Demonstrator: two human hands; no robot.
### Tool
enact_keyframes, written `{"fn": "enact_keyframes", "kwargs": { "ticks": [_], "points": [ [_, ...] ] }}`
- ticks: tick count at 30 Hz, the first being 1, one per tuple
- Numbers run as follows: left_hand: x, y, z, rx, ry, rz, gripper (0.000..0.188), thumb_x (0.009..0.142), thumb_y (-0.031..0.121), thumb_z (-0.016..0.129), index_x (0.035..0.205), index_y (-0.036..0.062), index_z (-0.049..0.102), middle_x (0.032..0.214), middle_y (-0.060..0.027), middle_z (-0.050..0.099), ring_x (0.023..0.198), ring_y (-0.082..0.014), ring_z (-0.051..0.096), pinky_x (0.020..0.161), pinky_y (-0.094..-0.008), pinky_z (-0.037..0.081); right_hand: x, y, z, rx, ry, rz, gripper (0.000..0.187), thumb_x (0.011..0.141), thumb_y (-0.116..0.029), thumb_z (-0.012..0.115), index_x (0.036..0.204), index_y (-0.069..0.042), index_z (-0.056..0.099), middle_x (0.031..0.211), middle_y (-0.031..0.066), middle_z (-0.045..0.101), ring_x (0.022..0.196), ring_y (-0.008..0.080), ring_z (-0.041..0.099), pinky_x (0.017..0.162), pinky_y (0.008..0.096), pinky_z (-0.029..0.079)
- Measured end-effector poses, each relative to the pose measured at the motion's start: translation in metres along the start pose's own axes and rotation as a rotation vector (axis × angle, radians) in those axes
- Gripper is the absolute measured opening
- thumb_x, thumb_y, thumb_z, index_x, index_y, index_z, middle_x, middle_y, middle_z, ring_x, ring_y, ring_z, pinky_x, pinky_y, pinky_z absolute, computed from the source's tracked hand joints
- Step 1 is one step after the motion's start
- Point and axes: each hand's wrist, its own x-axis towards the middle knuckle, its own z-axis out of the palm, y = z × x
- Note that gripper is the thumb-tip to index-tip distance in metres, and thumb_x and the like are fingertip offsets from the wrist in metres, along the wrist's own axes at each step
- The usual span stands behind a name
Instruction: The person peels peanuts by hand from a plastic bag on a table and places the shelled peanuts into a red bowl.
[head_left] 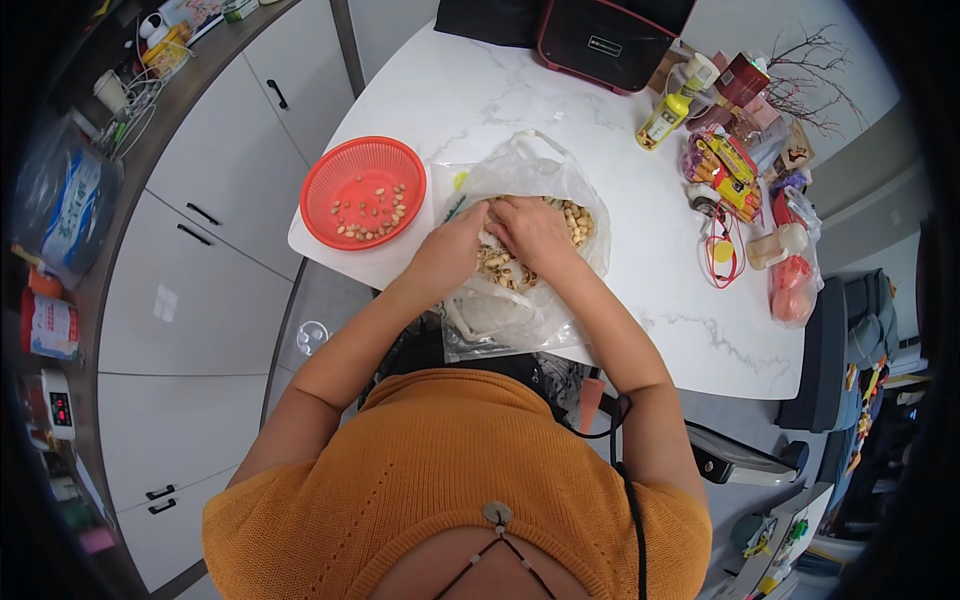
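Note:
My left hand (452,250) and my right hand (537,232) meet over an opened white plastic bag (515,312) at the table's front edge. The fingers of both are bent and pressed together at the tips; whatever they pinch is hidden between them. Unshelled peanuts (578,222) fill the bag's right side, beyond my right hand. Below the fingers lie broken peanut shells (503,272). To the left stands a round red plastic basket (318,188) with shelled peanut kernels (378,212) scattered over its bottom.
At the far side stands a black case with red trim (610,45). On the right are a yellow bottle (662,122), snack packets (730,175), a red cord (735,262) and a bag of red fruit (792,290). White cabinets (190,290) line the left.

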Motion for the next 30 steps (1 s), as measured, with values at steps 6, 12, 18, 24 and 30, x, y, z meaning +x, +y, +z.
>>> {"fn": "enact_keyframes", "kwargs": {
  "ticks": [6, 12, 18, 24, 30],
  "points": [
    [-0.004, 0.01, -0.009, 0.227, 0.029, 0.023, 0.048, 0.079, 0.001, 0.043, 0.127, 0.0053, 0.042, 0.101, -0.0202, 0.059, 0.086, -0.0363, 0.058, 0.074, -0.0433, 0.047, -0.001, 0.002, 0.012, -0.009, -0.041, 0.059, 0.012, 0.075, -0.014, 0.063, 0.084, -0.007, 0.06, 0.077, 0.0077, 0.058, 0.077, 0.0268, 0.059, 0.063, 0.0365, 0.048],
    [-0.005, 0.006, -0.007, 0.232, -0.066, -0.021, 0.047, 0.078, 0.001, 0.044, 0.125, 0.0067, 0.045, 0.1, -0.0185, 0.06, 0.086, -0.035, 0.059, 0.072, -0.0432, 0.047, -0.008, 0.002, 0.008, 0.029, -0.077, 0.087, 0.008, 0.075, -0.011, 0.061, 0.082, -0.008, 0.06, 0.079, 0.0076, 0.057, 0.078, 0.0268, 0.059, 0.062, 0.037, 0.048],
    [-0.002, 0.003, -0.004, 0.243, -0.042, 0.031, 0.043, 0.079, 0.003, 0.046, 0.121, 0.0077, 0.049, 0.102, -0.0167, 0.06, 0.088, -0.034, 0.058, 0.073, -0.0418, 0.046, -0.024, -0.005, -0.011, 0.143, -0.129, 0.235, 0.01, 0.075, -0.009, 0.061, 0.084, -0.008, 0.061, 0.081, 0.0078, 0.059, 0.075, 0.0274, 0.06, 0.062, 0.0374, 0.048],
    [0.003, 0.012, -0.007, 0.23, -0.241, -0.048, 0.029, 0.084, 0.01, 0.047, 0.111, 0.0064, 0.056, 0.101, -0.0158, 0.06, 0.093, -0.0321, 0.057, 0.076, -0.0389, 0.046, -0.032, -0.004, -0.017, 0.52, -0.234, 0.405, 0.014, 0.077, -0.008, 0.063, 0.092, -0.006, 0.062, 0.073, 0.0072, 0.061, 0.065, 0.0197, 0.059, 0.058, 0.031, 0.047],
    [-0.001, 0.01, -0.002, -0.129, 0.022, -0.04, 0.021, 0.08, 0.008, 0.058, 0.1, 0.0035, 0.061, 0.087, -0.0098, 0.061, 0.068, -0.018, 0.056, 0.064, -0.0288, 0.046, -0.041, 0.005, -0.001, 0.942, -0.078, 0.579, 0.013, 0.079, -0.002, 0.065, 0.091, -0.003, 0.061, 0.064, -0.0041, 0.055, 0.056, 0.0015, 0.044, 0.051, 0.0183, 0.038]
  ]
}}
